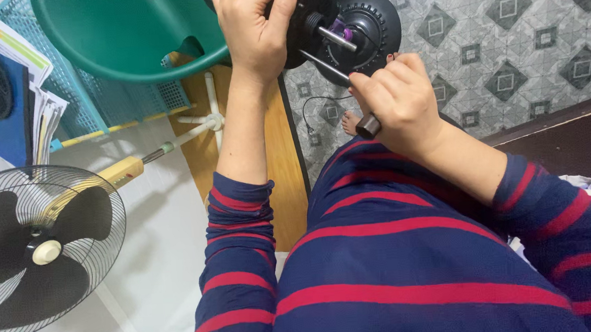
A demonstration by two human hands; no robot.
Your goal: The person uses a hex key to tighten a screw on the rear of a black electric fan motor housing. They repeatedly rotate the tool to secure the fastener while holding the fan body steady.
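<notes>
My left hand [254, 26] grips the edge of a black round fan motor housing [369, 21] held up above the floor. A metal shaft [337, 39] with a purple collar sticks out of its middle. My right hand [400, 100] is closed around the dark handle of a screwdriver [327, 66]. The screwdriver's thin blade points up and left into the housing, just below the shaft. Both forearms wear navy sleeves with red stripes.
A black fan blade inside a wire grille [44, 253] lies at the lower left. A green plastic basin [120, 34] rests on a teal basket [89, 96]. A yellow-handled tool [124, 171], a wooden board [275, 160] and patterned floor tiles [504, 40] lie around.
</notes>
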